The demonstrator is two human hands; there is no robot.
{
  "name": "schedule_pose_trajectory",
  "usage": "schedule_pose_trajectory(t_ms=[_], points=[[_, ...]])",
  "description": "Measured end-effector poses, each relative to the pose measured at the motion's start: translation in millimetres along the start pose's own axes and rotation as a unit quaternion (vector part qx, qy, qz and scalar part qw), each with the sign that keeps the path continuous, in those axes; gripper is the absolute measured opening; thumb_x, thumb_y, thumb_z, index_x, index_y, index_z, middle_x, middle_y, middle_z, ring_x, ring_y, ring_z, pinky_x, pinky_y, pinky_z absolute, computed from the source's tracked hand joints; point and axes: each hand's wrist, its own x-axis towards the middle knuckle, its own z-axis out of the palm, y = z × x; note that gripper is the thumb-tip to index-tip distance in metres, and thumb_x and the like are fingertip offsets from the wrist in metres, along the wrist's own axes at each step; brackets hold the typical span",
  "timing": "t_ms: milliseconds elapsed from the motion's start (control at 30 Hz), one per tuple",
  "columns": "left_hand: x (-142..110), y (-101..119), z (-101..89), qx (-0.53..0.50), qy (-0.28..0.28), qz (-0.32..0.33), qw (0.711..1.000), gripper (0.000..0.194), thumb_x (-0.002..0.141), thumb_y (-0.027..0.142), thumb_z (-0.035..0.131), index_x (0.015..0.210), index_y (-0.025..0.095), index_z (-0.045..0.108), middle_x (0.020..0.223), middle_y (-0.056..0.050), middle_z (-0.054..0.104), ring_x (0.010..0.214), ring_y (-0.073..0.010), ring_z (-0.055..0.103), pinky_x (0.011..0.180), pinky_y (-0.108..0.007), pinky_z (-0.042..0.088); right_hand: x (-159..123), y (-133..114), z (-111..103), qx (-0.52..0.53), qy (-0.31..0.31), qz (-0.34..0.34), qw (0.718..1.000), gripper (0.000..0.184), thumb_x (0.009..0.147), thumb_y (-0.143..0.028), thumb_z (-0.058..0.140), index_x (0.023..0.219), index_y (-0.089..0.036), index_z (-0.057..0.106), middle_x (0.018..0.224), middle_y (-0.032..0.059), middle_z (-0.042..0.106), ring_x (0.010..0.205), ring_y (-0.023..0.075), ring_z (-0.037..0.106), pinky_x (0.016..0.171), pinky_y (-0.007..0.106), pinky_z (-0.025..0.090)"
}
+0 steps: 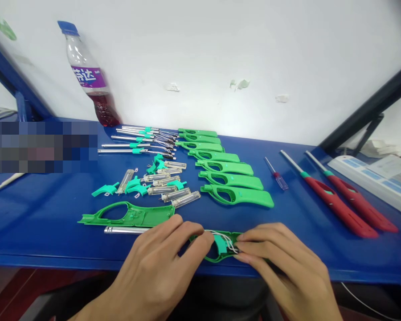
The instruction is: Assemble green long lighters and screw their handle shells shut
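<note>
White wall (203, 49) fills the upper frame; blue table (287, 214) runs across the ctr. L hand (163, 263), lower ctr, has fingers curled over the neck end of an open green half-shell (217, 259); can't tell if it grips or just presses. R hand (287, 263), lower R of ctr, has thumb + fingertips pinched on the half-shell's other end. That half-shell sits btwn the hands, lower ctr, near the table's front edge.

Bottle (90, 78) w/ blue cap, purple label + dark red liquid is upper L, by the wall. White strip w/ blue panels (370, 178) at far R. Two red lighters (341, 203) lie side by side, R of frame. Column of green shells (237, 195) just R of ctr, plus a loose half (147, 216) L of ctr, hollow side up. Metal tubes (120, 151) w/ wires, upper L of ctr; another tube (125, 230) pokes out L of the L hand. Small screwdriver (280, 180), R of ctr. Clear tanks (186, 199) + teal triggers (105, 190) scattered ctr-L. Smallest: teal pc (220, 244) + white wires (229, 243) in the held half-shell.
</note>
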Motion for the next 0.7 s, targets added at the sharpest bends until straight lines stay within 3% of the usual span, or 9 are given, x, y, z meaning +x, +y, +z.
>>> schedule_pose_trajectory(t_ms=[300,433,533,700], points=[[1.7,-1.8,-0.4,-0.001,-0.026,0.007,1.000,0.035,0.107,0.021,0.044,0.136,0.016,0.064,0.120,-0.009,0.074,0.102,-0.0246,0.068,0.088,-0.039,0.054,-1.7,1.4,1.3,-0.003,0.000,0.001,1.000,0.008,0.104,-0.016,0.070,0.103,-0.024,0.071,0.097,-0.0002,0.078,0.090,0.0160,0.071,0.083,0.028,0.057],[4.8,-0.9,-0.7,0.004,-0.028,0.003,1.000,0.039,0.101,0.006,0.044,0.131,0.018,0.066,0.116,-0.008,0.074,0.094,-0.0227,0.068,0.075,-0.035,0.053,-2.2,0.7,1.2,-0.002,-0.002,0.007,1.000,0.008,0.103,-0.016,0.071,0.103,-0.024,0.072,0.097,0.0001,0.078,0.091,0.0167,0.071,0.083,0.029,0.057],[3.9,-0.6,0.4,0.001,-0.027,-0.001,1.000,0.045,0.098,0.001,0.042,0.132,0.018,0.065,0.117,-0.007,0.073,0.097,-0.0226,0.068,0.079,-0.036,0.053,-2.4,-1.0,0.3,0.004,0.001,0.015,1.000,0.010,0.103,-0.015,0.070,0.105,-0.024,0.072,0.098,0.0006,0.078,0.092,0.0169,0.072,0.084,0.029,0.058],[-1.4,-0.7,3.7,0.000,-0.029,0.007,1.000,0.040,0.102,0.010,0.043,0.137,0.017,0.064,0.119,-0.009,0.072,0.102,-0.0249,0.068,0.083,-0.038,0.055,-1.8,-0.9,-1.0,0.014,0.006,0.040,0.999,0.017,0.104,-0.010,0.064,0.111,-0.023,0.072,0.101,0.0010,0.078,0.096,0.0162,0.073,0.086,0.027,0.059]])
